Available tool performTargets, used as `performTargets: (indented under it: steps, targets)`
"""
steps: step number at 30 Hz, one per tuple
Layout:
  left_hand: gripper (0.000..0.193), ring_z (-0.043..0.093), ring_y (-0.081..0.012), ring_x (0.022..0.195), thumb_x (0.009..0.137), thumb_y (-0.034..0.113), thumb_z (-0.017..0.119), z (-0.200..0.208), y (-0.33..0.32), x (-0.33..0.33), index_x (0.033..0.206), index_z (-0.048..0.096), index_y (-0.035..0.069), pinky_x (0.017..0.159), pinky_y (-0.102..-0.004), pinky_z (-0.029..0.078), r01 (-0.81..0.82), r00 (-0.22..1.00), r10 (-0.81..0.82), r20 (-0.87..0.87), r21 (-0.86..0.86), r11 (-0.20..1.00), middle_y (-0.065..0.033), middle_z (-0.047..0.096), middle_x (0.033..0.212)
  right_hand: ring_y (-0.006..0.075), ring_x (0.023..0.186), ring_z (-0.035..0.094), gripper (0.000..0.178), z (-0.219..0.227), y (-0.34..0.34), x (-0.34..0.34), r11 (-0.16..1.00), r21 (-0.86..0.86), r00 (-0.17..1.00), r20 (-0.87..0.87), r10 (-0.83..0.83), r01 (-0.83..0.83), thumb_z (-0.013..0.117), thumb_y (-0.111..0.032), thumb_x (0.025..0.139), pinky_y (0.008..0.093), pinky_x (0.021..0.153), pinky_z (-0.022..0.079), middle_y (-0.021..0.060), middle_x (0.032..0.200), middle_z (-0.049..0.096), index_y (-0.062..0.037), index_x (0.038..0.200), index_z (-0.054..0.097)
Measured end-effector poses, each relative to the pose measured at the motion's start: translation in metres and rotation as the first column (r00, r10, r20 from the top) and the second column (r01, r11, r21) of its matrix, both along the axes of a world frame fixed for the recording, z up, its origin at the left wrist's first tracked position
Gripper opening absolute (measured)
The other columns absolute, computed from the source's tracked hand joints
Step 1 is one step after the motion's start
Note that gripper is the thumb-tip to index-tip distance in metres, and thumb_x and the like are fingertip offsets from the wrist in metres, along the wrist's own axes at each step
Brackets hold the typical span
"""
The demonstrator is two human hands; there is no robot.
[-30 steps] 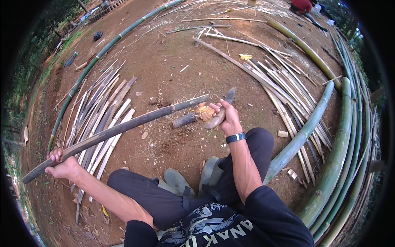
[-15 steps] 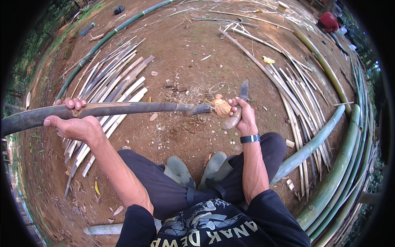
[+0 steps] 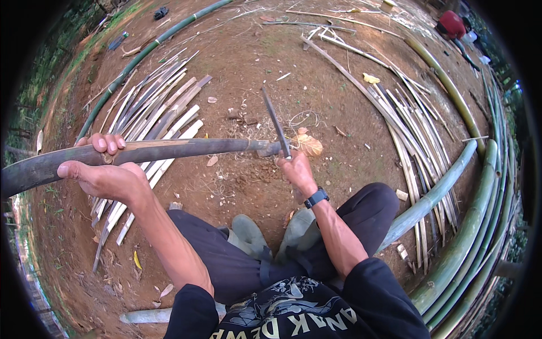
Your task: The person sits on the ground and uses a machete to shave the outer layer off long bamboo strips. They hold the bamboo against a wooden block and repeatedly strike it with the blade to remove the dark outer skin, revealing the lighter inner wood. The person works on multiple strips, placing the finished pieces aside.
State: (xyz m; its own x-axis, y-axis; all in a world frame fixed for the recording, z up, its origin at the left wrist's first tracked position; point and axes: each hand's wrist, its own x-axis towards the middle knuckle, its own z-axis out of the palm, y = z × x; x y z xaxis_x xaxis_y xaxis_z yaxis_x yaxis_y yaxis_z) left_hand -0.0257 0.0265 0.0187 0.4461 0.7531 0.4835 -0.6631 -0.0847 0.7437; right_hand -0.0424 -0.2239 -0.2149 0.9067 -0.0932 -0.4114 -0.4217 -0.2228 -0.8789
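Observation:
My left hand [image 3: 107, 164] grips a long dark bamboo piece [image 3: 186, 146] toward its left end, thumb below and fingers over the top. The piece runs across in front of me, and its narrower right end lies at a short wooden block [image 3: 268, 148] on the ground. My right hand [image 3: 297, 171] is closed round the handle of a machete [image 3: 275, 121], most of the handle hidden in the fist. Its blade points up and away, seen nearly edge-on, just by the bamboo's right end. A dry orange leaf [image 3: 307, 144] lies beside the blade.
Split bamboo strips lie in a pile [image 3: 155, 121] at left and another pile [image 3: 415, 135] at right. Green bamboo poles [image 3: 468, 226] line the right side; one long pole [image 3: 141, 53] curves along the far left. Thin shavings [image 3: 305, 118] litter the soil. A person in red [image 3: 453, 25] is far right.
My right hand has moved left with the machete, turning the blade from leaning right to pointing up and left, close to the bamboo's end. My left hand stays nearly in place.

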Motion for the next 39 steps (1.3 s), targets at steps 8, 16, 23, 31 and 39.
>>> performTargets:
  steps: [8, 16, 23, 31, 39]
  targets:
    - [0.064, 0.036, -0.014, 0.054, 0.091, 0.068, 0.028, -0.002, 0.012, 0.001, 0.084, 0.039, 0.005, 0.051, -0.0278, 0.033, -0.052, 0.996, 0.053, -0.074, 0.004, 0.999, -0.0037, 0.038, 0.063, 0.0422, 0.073, 0.062, 0.027, -0.036, 0.056, 0.007, 0.907, -0.376, 0.952, 0.158, 0.263, -0.188, 0.057, -0.022, 0.08, 0.0483, 0.07, 0.049, 0.0268, 0.074, 0.062, 0.0014, 0.091, 0.064]
    - [0.064, 0.036, -0.0125, 0.051, 0.091, 0.069, 0.026, -0.006, 0.028, 0.004, 0.077, 0.038, 0.007, 0.048, -0.0252, 0.034, -0.005, 0.998, 0.005, -0.059, -0.001, 1.0, -0.0025, 0.037, 0.06, 0.0425, 0.071, 0.061, 0.024, -0.075, 0.039, 0.004, 0.914, -0.368, 0.973, 0.084, 0.217, -0.172, 0.054, -0.019, 0.079, 0.0493, 0.068, 0.049, 0.0276, 0.072, 0.061, 0.0026, 0.085, 0.063]
    - [0.065, 0.037, -0.012, 0.051, 0.09, 0.069, 0.028, -0.007, 0.03, 0.003, 0.077, 0.038, 0.007, 0.048, -0.0247, 0.034, -0.022, 0.998, 0.02, -0.067, -0.026, 0.999, -0.0022, 0.037, 0.06, 0.0422, 0.07, 0.062, 0.027, -0.061, 0.044, 0.001, 0.904, -0.384, 0.963, 0.109, 0.246, -0.188, 0.056, -0.02, 0.079, 0.0479, 0.067, 0.049, 0.0277, 0.07, 0.06, 0.0056, 0.085, 0.062]
    - [0.066, 0.035, -0.0118, 0.05, 0.089, 0.07, 0.029, -0.005, 0.021, 0.002, 0.077, 0.039, 0.006, 0.046, -0.0255, 0.033, -0.049, 0.996, 0.049, -0.073, -0.003, 0.999, -0.002, 0.037, 0.06, 0.0417, 0.067, 0.062, 0.027, -0.063, 0.039, 0.001, 0.921, -0.326, 0.956, 0.127, 0.266, -0.213, 0.057, -0.019, 0.076, 0.0471, 0.065, 0.049, 0.0292, 0.069, 0.059, 0.0067, 0.081, 0.062]
    - [0.066, 0.035, -0.0113, 0.049, 0.089, 0.07, 0.026, -0.005, 0.021, 0.002, 0.077, 0.039, 0.006, 0.046, -0.0252, 0.032, 0.014, 0.997, -0.014, -0.07, 0.003, 1.0, -0.0014, 0.037, 0.059, 0.0427, 0.069, 0.062, 0.025, -0.063, 0.032, -0.003, 0.907, -0.375, 0.955, 0.14, 0.263, -0.194, 0.057, -0.018, 0.076, 0.0475, 0.065, 0.049, 0.0298, 0.069, 0.058, 0.0069, 0.08, 0.062]
